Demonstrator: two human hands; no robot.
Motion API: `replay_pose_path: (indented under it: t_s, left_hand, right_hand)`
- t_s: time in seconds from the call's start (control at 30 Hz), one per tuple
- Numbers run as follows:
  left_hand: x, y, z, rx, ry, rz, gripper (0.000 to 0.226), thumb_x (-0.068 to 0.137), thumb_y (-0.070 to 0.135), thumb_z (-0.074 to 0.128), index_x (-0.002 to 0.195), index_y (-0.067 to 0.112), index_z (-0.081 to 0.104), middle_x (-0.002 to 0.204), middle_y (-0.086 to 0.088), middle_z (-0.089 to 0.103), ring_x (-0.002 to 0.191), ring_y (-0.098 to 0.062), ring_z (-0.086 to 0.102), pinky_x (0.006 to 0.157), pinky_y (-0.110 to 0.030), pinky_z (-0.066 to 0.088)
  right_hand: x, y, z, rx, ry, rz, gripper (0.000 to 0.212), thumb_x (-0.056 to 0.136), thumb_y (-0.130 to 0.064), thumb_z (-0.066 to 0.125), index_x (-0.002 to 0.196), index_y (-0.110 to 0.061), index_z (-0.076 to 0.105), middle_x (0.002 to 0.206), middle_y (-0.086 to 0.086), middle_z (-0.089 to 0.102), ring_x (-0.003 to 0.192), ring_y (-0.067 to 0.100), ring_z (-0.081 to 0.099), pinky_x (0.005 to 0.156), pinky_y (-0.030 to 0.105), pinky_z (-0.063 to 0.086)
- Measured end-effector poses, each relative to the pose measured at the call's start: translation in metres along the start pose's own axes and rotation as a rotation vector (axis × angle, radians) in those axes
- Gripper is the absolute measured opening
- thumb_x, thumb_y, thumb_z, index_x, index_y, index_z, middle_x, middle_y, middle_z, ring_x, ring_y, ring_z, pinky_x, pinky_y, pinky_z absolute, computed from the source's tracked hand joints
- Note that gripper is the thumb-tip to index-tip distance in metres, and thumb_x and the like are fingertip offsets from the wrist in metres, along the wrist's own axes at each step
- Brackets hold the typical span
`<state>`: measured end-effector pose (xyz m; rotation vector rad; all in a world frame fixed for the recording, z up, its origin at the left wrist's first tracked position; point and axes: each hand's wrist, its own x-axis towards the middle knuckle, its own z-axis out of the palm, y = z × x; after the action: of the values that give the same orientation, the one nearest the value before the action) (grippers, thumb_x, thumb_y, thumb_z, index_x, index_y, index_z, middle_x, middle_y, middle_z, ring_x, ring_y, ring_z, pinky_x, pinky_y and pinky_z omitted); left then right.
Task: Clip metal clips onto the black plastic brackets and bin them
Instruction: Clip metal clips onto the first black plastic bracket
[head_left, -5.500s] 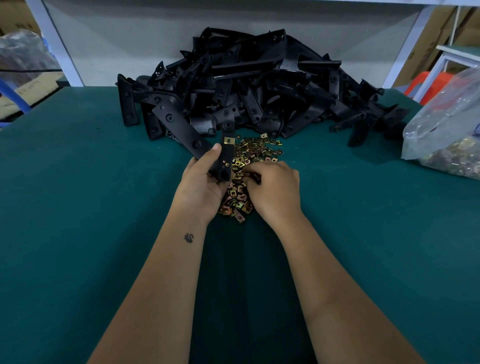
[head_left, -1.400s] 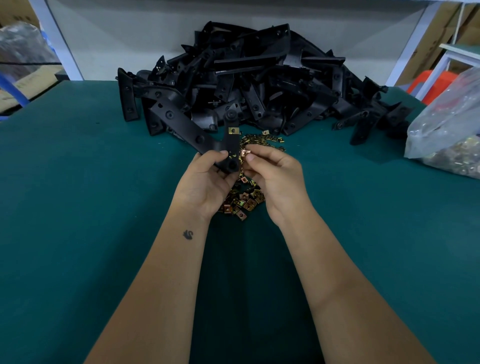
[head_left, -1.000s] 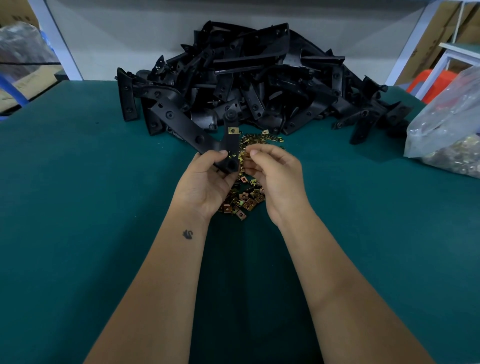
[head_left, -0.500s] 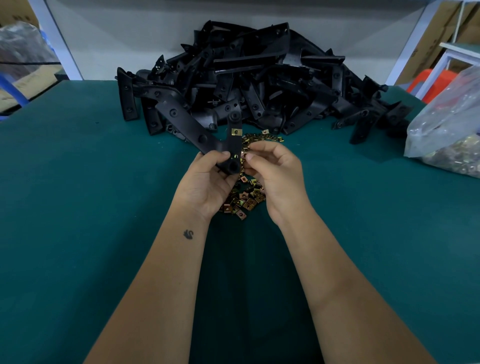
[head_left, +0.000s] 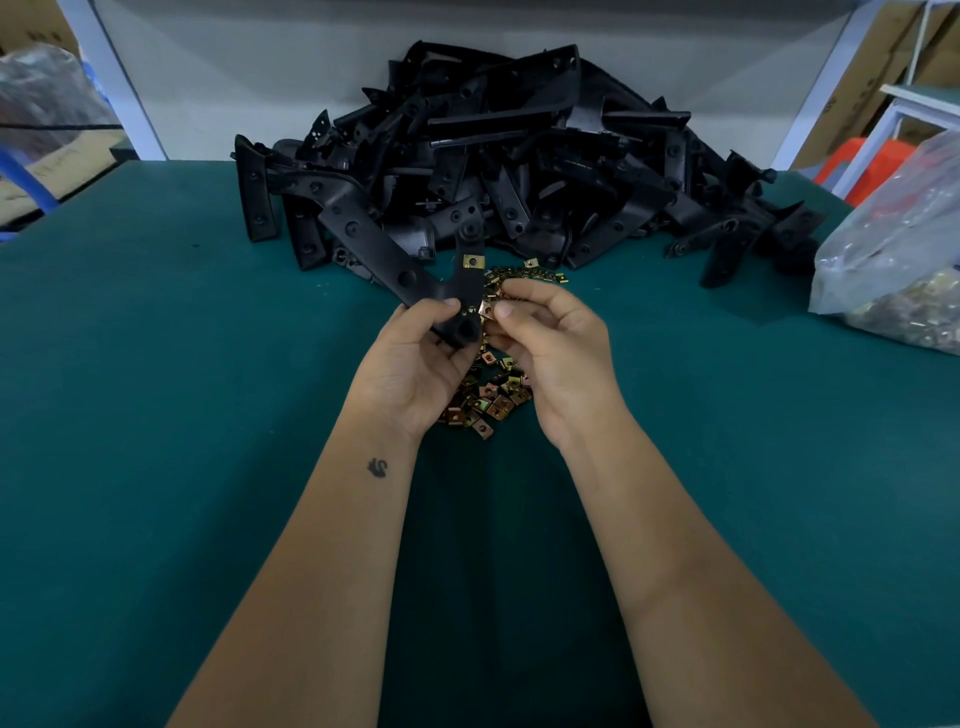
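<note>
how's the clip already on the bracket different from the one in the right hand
The fitted clip is clamped on the upper arm of the bracket, which the left hand holds; the loose clip is pinched by the right hand at the bracket's lower edge, not visibly seated. The fitted clip shows fully; fingers partly hide the loose clip. Both are small, square and brass-coloured.

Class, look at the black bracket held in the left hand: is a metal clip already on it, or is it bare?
One is on: a brass-coloured clip sits on the bracket's upper arm.
</note>
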<state>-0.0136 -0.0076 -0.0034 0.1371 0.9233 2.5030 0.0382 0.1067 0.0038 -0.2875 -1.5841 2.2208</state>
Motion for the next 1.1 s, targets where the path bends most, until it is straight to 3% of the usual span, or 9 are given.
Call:
replay_pose_path:
  t_s: [0.23, 0.57, 0.67, 0.77, 1.1]
  left_hand:
    - [0.001, 0.0, -0.002, -0.002, -0.001, 0.001, 0.018, 0.091, 0.0, 0.054, 0.106, 0.009, 0.056, 0.09, -0.005, 0.071, 0.079, -0.015, 0.07, 0.072, -0.027, 0.057]
    - [0.0, -0.001, -0.001, 0.074, -0.006, 0.015, 0.014, 0.092, -0.001, 0.054, 0.09, 0.013, 0.058, 0.086, -0.003, 0.073, 0.076, -0.013, 0.071, 0.069, -0.026, 0.057]
    - [-0.002, 0.002, -0.001, 0.109, -0.067, 0.001, 0.017, 0.09, 0.001, 0.057, 0.104, 0.011, 0.059, 0.094, -0.003, 0.073, 0.083, -0.013, 0.071, 0.072, -0.025, 0.057]
    - [-0.006, 0.006, -0.002, 0.136, -0.114, -0.028, 0.034, 0.083, 0.005, 0.06, 0.117, 0.009, 0.055, 0.101, -0.004, 0.073, 0.088, -0.014, 0.071, 0.073, -0.026, 0.057]
    - [-0.007, 0.01, -0.005, 0.189, -0.153, -0.089, 0.038, 0.078, 0.008, 0.061, 0.115, 0.011, 0.056, 0.097, -0.002, 0.073, 0.084, -0.012, 0.069, 0.076, -0.025, 0.058]
  right_hand:
    - [-0.001, -0.002, -0.001, -0.028, 0.005, 0.014, 0.02, 0.087, 0.004, 0.067, 0.099, -0.011, 0.068, 0.07, -0.002, 0.069, 0.066, 0.01, 0.064, 0.076, 0.029, 0.055]
    - [-0.001, 0.0, 0.002, 0.03, 0.014, 0.034, 0.026, 0.083, 0.005, 0.07, 0.102, -0.011, 0.068, 0.077, 0.002, 0.068, 0.074, 0.014, 0.061, 0.079, 0.031, 0.05]
    - [0.0, 0.0, 0.0, 0.044, -0.002, 0.053, 0.029, 0.083, 0.006, 0.069, 0.107, -0.011, 0.066, 0.076, 0.0, 0.069, 0.071, 0.012, 0.061, 0.079, 0.031, 0.05]
    - [0.001, -0.002, -0.003, 0.041, -0.042, 0.07, 0.033, 0.084, 0.006, 0.067, 0.113, -0.01, 0.064, 0.074, -0.002, 0.068, 0.068, 0.008, 0.062, 0.078, 0.029, 0.048]
    - [0.001, -0.008, -0.007, 0.026, -0.153, 0.07, 0.043, 0.084, 0.012, 0.062, 0.124, -0.004, 0.058, 0.076, 0.003, 0.064, 0.07, 0.008, 0.061, 0.077, 0.026, 0.047]
